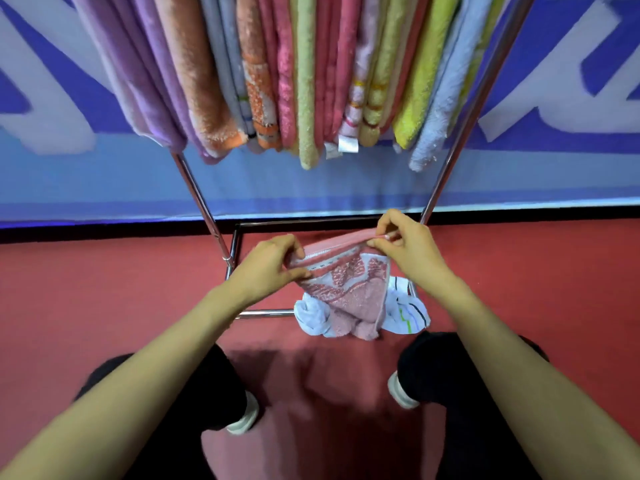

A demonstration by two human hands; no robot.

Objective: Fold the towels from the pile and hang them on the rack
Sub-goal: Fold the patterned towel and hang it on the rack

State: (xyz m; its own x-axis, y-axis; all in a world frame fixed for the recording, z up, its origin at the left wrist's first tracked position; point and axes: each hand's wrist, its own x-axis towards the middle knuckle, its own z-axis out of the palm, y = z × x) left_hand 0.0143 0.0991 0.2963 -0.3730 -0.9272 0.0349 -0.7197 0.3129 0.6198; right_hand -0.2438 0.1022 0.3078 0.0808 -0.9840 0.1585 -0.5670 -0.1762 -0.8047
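Observation:
A pink patterned towel hangs between my hands above the floor. My left hand pinches its top edge at the left end, and my right hand pinches the same edge at the right end. The towel droops in a loose fold, its lower part reaching down to the pile. Under it lies a white towel with coloured stripes, bunched on the red floor. Several folded towels in purple, orange, pink, green and yellow hang side by side on the metal rack above.
The rack's chrome legs and lower bars frame the pile. A blue and white banner stands behind the rack. My knees and white shoes are on the red floor on either side.

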